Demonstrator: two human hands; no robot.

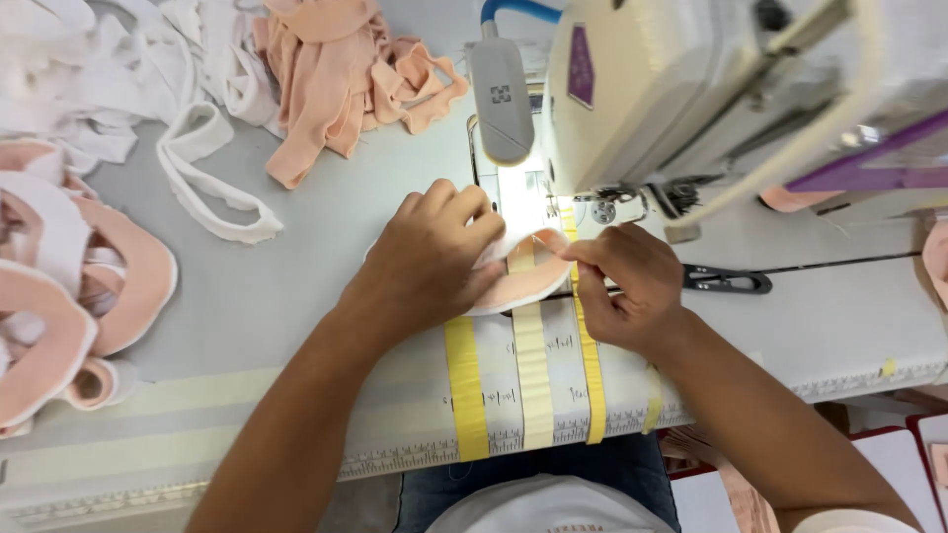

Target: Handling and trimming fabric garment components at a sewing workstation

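Observation:
My left hand [432, 259] lies flat, fingers spread, on a small white and peach fabric piece [531, 276] on the sewing table [286, 266]. My right hand [629, 288] pinches the piece's right edge between thumb and fingers, just in front of the needle area [602, 205] of a white sewing machine [691, 89]. The fabric lies over yellow and cream tape strips [528, 375] stuck to the table.
Piles of white fabric loops [148, 69] and peach fabric pieces [346, 69] lie at the back left. Peach and white bands [69, 296] are stacked at the left edge. Black thread snips [726, 281] lie right of my right hand.

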